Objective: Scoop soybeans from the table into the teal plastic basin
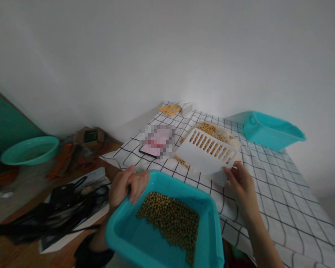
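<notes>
My left hand [133, 187] is closed over the left rim of a turquoise plastic basin [184, 179]. Round yellow-brown beans that look like soybeans [170, 216] lie in the basin, heaped toward its far and right sides. My right hand [241, 188] pinches the near right corner of a white slotted plastic board [201, 154]. The board is tilted, its slots toward the far side, and beans show through them. Behind and partly under it, a pile of pale beans [206, 129] rests on what looks like a clear plastic bag, with a few loose beans [182, 162] at its left.
A second turquoise bin [270, 132] stands at the right back of the checked tablecloth [281, 193]. A phone [153, 145] and a folded yellow cloth [169, 109] lie to the left. Black cables and devices [69, 201] cover a lower surface; a green basin [30, 150] sits beyond.
</notes>
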Motion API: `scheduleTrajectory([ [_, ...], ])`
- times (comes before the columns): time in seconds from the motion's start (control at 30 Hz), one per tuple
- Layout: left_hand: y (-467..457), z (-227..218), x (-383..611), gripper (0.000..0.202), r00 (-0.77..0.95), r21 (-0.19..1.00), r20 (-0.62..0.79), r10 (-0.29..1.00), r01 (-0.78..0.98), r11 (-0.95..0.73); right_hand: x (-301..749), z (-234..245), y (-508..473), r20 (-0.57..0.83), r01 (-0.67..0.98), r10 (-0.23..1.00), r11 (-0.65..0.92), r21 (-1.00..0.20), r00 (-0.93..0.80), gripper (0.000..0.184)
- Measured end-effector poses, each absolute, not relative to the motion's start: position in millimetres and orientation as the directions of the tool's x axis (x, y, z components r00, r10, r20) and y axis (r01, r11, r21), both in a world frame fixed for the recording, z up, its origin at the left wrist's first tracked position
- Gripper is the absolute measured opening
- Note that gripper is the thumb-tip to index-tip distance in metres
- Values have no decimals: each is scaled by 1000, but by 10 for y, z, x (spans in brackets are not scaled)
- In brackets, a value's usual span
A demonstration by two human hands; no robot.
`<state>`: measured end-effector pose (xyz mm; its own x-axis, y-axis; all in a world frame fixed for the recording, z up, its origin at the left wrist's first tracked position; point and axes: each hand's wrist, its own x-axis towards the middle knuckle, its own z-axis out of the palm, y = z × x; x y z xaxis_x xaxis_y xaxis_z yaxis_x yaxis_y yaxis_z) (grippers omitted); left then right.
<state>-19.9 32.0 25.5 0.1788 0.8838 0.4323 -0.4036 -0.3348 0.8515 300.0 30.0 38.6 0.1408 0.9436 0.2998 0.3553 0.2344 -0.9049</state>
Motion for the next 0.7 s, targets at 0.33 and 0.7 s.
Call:
scheduleTrajectory([
  [0.33,353,184,-251,71,208,859,430,879,-395,-326,3007,382,304,300,345,945,240,-907,132,22],
  [0.7,322,212,-208,69,188,850,426,885,-418,-321,3024,370,321,291,313,948,240,-919,127,22],
])
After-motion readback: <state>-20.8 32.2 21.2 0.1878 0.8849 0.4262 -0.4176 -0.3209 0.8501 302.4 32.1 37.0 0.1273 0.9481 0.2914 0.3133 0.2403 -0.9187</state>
